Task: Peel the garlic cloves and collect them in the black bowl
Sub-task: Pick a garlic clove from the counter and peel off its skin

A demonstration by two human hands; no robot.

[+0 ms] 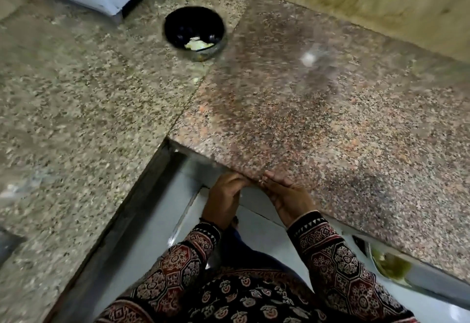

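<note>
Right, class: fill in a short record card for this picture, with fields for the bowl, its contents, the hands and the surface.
bowl: black bowl, upright on the counter, well away from the hands
contents: a few pale pieces at its near side
surface: speckled granite counter
hands: left hand and right hand close together at the counter's near edge, fingertips almost meeting
held item: too blurred to tell
clothing: patterned sleeves
</note>
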